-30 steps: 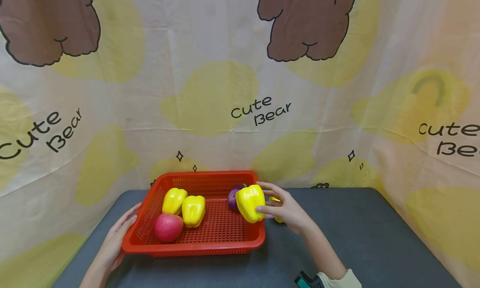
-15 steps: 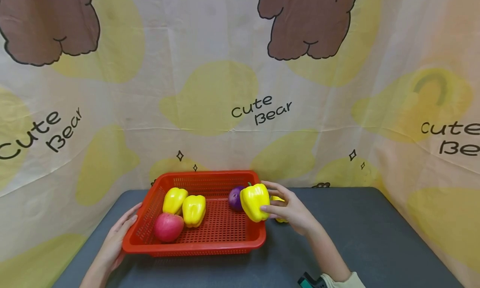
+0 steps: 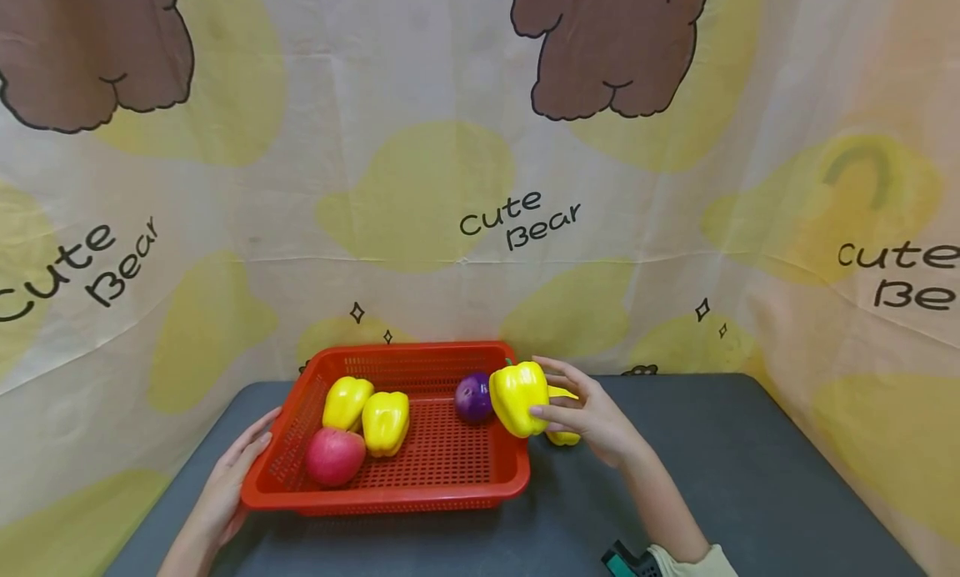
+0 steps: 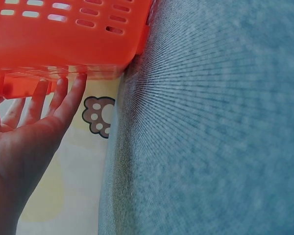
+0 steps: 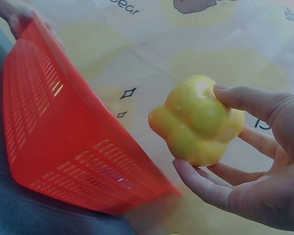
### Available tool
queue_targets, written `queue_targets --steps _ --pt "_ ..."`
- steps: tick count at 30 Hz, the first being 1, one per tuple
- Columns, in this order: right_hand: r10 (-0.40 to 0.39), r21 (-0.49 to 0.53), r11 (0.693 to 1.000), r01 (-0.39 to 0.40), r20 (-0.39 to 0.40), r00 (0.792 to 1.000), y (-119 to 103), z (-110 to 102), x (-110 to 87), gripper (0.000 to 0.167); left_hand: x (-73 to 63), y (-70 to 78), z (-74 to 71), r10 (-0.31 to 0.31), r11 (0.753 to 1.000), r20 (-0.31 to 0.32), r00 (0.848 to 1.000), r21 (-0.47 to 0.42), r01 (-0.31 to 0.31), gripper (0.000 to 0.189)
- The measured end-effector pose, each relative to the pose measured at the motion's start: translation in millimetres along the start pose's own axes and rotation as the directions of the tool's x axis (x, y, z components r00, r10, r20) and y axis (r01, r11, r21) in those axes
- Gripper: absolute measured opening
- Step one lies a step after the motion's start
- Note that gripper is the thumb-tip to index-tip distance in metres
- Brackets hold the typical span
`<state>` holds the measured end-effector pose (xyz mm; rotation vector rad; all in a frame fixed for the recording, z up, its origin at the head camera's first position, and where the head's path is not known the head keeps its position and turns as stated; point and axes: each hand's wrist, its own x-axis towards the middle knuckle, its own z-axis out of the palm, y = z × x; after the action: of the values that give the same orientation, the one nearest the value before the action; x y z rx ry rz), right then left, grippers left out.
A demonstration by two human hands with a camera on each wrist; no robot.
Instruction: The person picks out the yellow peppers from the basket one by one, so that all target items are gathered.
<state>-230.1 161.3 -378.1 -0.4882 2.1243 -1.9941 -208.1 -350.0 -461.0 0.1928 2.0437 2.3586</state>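
"How many yellow peppers (image 3: 519,399)?"

"Three I'm sure of: two in the red basket (image 3: 386,502), one in the right hand (image 3: 594,423). One more yellow thing (image 3: 565,438) is partly hidden behind that hand."

"And everything else?"

"One red apple (image 3: 335,457), one round purple piece (image 3: 473,397), just the one basket, two hands counting the left hand (image 3: 228,484), and three "Cute Bear" captions (image 3: 487,223) in the head view."

The head view looks forward and down; nearer wrist views share the red basket (image 3: 390,499).
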Motion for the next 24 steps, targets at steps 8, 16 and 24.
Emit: queue_targets --steps 8,16,24 --pt "-0.001 0.001 1.000 0.001 -0.013 1.000 1 -5 0.1 0.074 0.5 -1.0 -0.2 0.022 1.000 0.014 1.000 -0.010 -0.022 0.039" --pt "-0.021 0.019 1.000 0.021 -0.007 1.000 3 -12 -0.5 0.074 0.6 -1.6 -1.1 0.019 1.000 0.018 1.000 -0.015 -0.019 0.039" --pt "-0.033 0.037 0.999 0.033 -0.003 0.999 4 -17 -2.1 0.074 1.1 -1.1 -0.9 0.019 1.000 0.013 1.000 -0.010 -0.019 0.039"
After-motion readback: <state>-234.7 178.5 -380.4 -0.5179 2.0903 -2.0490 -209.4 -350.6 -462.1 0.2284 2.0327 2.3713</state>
